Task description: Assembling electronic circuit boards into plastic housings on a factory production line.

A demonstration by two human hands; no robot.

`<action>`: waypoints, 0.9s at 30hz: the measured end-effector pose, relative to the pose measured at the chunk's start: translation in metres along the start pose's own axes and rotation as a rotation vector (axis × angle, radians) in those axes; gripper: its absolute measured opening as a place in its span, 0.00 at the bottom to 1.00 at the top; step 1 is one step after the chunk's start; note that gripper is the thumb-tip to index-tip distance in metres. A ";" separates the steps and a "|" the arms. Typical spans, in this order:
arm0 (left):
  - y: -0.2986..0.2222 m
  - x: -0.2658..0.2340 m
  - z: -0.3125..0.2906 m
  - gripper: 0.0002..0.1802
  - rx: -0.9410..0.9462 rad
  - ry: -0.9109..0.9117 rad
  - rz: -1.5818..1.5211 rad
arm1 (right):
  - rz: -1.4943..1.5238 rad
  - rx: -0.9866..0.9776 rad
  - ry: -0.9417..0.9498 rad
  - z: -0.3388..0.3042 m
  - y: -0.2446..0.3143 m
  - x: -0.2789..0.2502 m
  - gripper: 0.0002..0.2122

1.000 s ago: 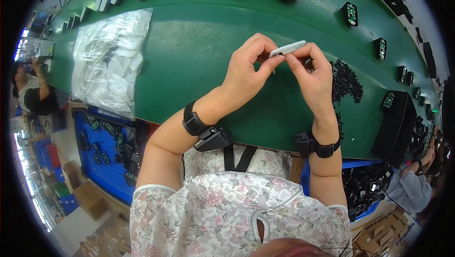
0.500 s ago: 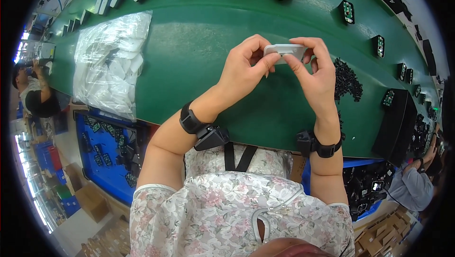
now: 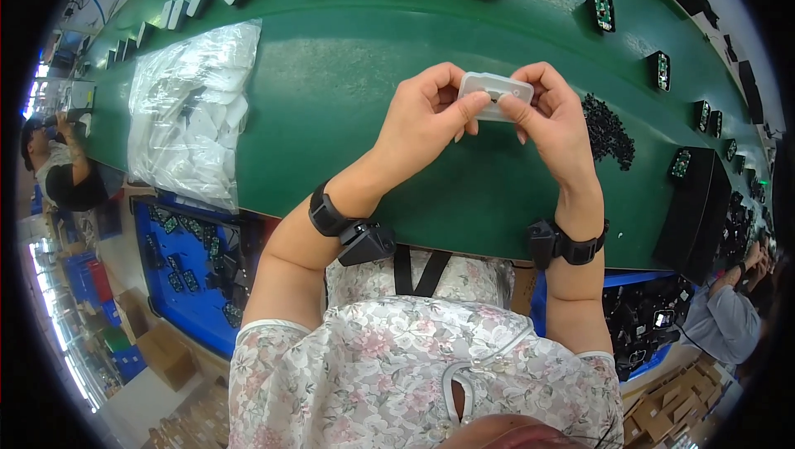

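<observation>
glossy green bench (image 3: 348, 68) below — my left hand (image 3: 424, 111) and right hand (image 3: 553, 116) pinch a pale, rounded-corner plastic plate (image 3: 490, 82) over it, thumbs (image 3: 470, 107) near its middle, apparently pressing; next likely wants steady pressure.

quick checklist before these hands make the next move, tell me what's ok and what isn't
1. White plate held from both sides: ok, the left hand and right hand both grip it.
2. Dark spot between the thumbs, hole or piece: cannot tell, too small and partly hidden.
3. Pile of small black pieces close by: ok, on the green table just right of the right hand.
4. Plastic bag clear of the hands: ok, lies apart to the left.
5. Upper-right black housing covered: not ok, green board exposed.
</observation>
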State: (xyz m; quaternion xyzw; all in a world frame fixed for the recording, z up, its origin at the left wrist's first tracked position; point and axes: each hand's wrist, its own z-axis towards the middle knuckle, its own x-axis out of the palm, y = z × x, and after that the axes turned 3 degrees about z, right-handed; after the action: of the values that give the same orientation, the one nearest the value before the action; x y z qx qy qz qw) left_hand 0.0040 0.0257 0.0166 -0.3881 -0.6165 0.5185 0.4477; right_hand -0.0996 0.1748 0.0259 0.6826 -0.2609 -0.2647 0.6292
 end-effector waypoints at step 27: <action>0.007 -0.003 0.002 0.05 0.141 -0.081 0.024 | -0.316 -0.424 -0.188 -0.001 -0.007 0.019 0.14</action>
State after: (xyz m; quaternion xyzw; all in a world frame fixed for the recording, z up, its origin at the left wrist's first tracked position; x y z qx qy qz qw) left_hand 0.0029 0.0233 0.0086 -0.3417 -0.5912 0.5814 0.4424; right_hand -0.0852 0.1632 0.0183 0.5403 -0.1472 -0.4702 0.6821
